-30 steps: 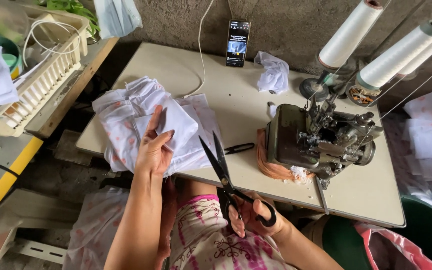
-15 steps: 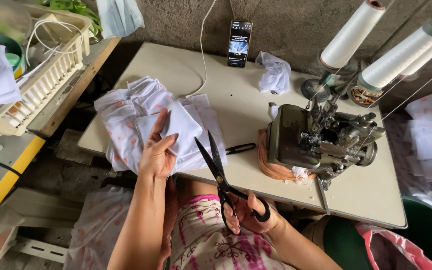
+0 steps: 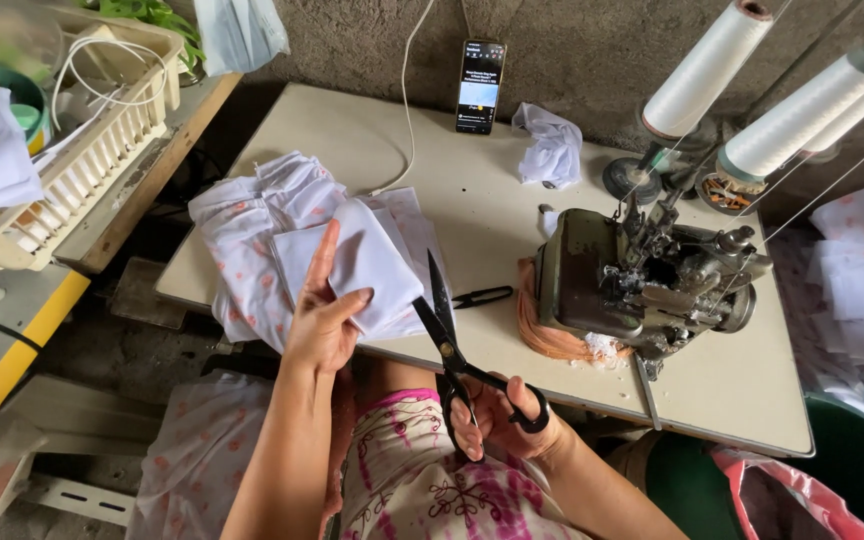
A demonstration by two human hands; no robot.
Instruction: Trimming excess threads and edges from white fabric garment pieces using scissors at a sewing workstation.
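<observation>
While right hand (image 3: pixel 497 415) grips handles, scissors (image 3: pixel 449 340) point up-left, blades parted.

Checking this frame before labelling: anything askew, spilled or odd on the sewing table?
Nothing damaged or spilled. The left hand holds a white fabric piece on a pile overhanging the table edge. The right hand holds open scissors beside it. A crumpled cloth lies near the propped phone.

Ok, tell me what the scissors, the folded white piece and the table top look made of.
Scissors: dark metal blades, black handles, likely plastic. Folded white piece: thin woven cloth, soft creases. Table top: smooth cream laminate or painted board, slightly scuffed; cannot tell which.
</observation>
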